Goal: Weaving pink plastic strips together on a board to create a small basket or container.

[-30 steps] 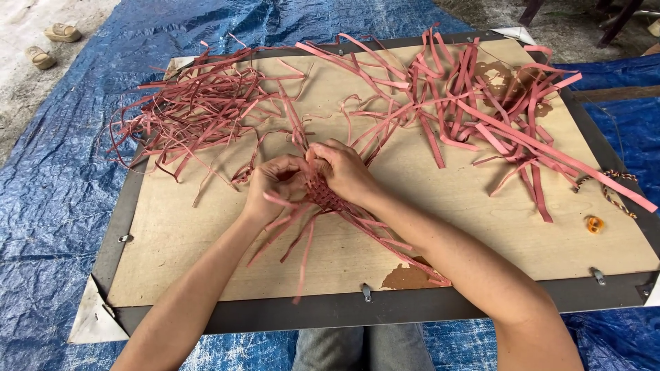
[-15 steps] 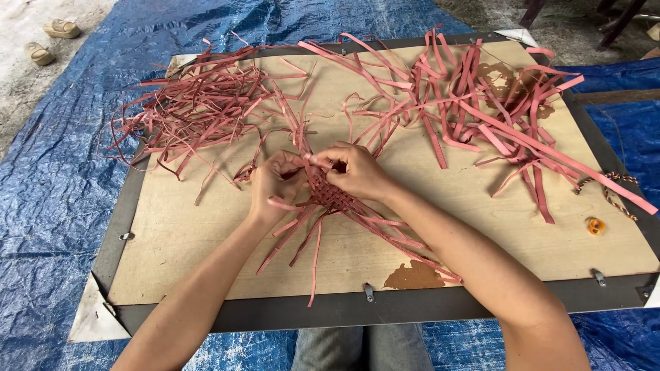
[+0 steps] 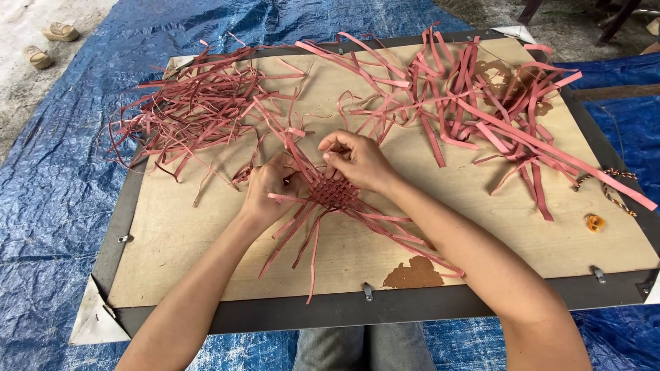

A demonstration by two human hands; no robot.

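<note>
A small woven patch of reddish-pink strips (image 3: 335, 192) lies on a plywood board (image 3: 206, 233), with loose strip ends fanning toward me. My left hand (image 3: 267, 184) pinches strips at the patch's left edge. My right hand (image 3: 357, 161) sits on its upper right, fingertips closed on a strip above the weave. A tangled heap of thin strips (image 3: 192, 113) lies at the board's back left. A pile of wider strips (image 3: 481, 96) spreads over the back right.
The board has a dark frame (image 3: 344, 309) with metal clips and rests on a blue tarp (image 3: 48, 185). A small orange ring (image 3: 595, 222) and a braided cord (image 3: 612, 185) lie at the right edge. Two sandals (image 3: 48, 41) sit on bare ground, far left.
Both hands stay on the woven patch. My right hand's fingers have shifted slightly up along a strip; the loose ends toward me have moved a little.
</note>
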